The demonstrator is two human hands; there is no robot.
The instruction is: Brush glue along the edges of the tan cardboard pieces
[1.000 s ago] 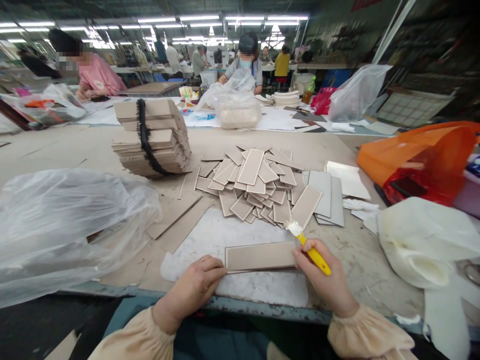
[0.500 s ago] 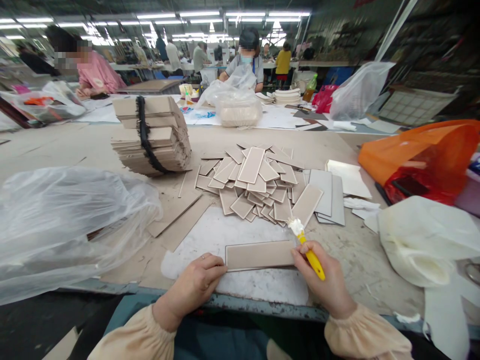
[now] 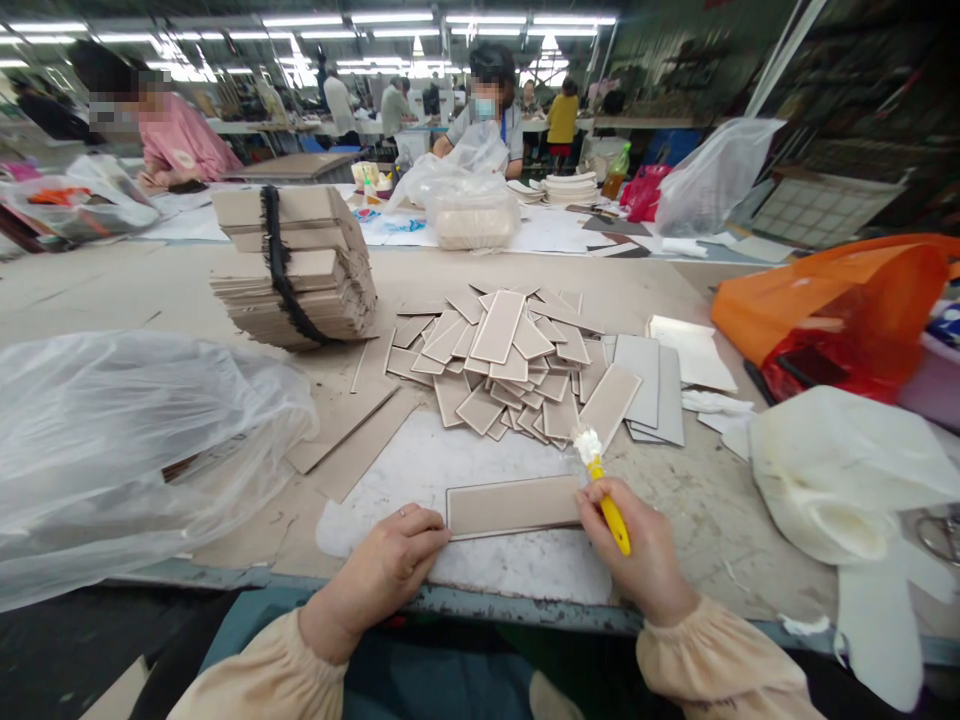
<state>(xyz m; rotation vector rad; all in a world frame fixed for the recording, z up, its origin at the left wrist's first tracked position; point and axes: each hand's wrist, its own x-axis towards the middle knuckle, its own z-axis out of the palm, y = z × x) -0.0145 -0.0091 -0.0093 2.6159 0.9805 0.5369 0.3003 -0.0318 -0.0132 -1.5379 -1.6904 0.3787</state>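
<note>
Head view, right hand (image 3: 641, 540) gripping brush (image 3: 615, 522), sleeve marks (image 3: 746, 706) unreadable

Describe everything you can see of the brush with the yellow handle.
The brush has a smooth, plastic-looking yellow handle and a short head thickly coated in something white and paste-like, which hides most of the bristles. It is held in the person's right hand, slanting with its head away from the person and a little to the left. The head is by the near edge of the pile of pale brown pieces; whether they touch is unclear.
</note>
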